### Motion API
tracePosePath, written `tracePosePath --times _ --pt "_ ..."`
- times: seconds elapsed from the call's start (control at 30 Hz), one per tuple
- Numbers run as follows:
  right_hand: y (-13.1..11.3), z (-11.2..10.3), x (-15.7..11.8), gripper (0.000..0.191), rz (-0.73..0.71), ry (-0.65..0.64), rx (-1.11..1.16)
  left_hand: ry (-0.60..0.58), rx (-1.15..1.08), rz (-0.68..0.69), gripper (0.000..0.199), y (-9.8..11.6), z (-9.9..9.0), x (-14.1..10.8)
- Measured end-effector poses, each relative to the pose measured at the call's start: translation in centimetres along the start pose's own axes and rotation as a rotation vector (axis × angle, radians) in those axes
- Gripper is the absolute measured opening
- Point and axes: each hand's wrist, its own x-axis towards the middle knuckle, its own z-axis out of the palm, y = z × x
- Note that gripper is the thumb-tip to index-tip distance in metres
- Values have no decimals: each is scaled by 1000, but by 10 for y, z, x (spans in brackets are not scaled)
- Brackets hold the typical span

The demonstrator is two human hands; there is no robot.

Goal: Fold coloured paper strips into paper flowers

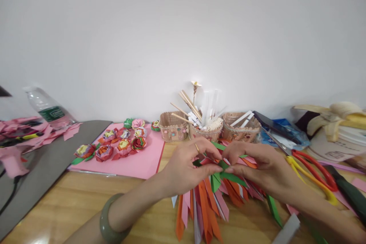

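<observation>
My left hand (190,166) and my right hand (254,164) meet in front of me, thumbs and forefingers pinched close together. Between their fingertips is a green paper strip (223,166), which both hands grip. Under and behind them spreads a pile of folded paper strips (204,206) in orange, pink, pale lilac and green, lying on the wooden table (137,213). The hands cover part of this pile. A bangle sits on my left wrist and a ring on a left finger.
Finished paper flowers (124,145) lie on a pink sheet (151,160) at left. Decorated baskets (174,131) with sticks stand against the wall. Red-and-yellow scissors (314,171) lie right, near a banana peel (337,118). A glue gun (13,160) and plastic bottle (50,108) are far left.
</observation>
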Motion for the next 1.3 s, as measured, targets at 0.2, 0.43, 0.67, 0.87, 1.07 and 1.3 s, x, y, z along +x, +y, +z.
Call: tracePosePath --times 0.2,0.43,0.67,0.87,1.07,1.3 --pt "-5 2 1 7 42 8 52 -52 -49 -73 13 5 -3 1" --pt "-9 8 -1 15 226 78 202 -31 -415 -410 17 -1 1 -1" --pt "-12 8 0 13 149 73 80 77 -513 -418 18 1 4 2" --pt "-17 3 -1 11 122 51 2 51 -483 -427 15 5 4 2" --pt "-19 5 -2 14 -7 92 -216 30 -273 -318 6 6 3 0" --pt "-16 12 -3 16 -212 234 -455 121 233 210 13 -2 4 -4"
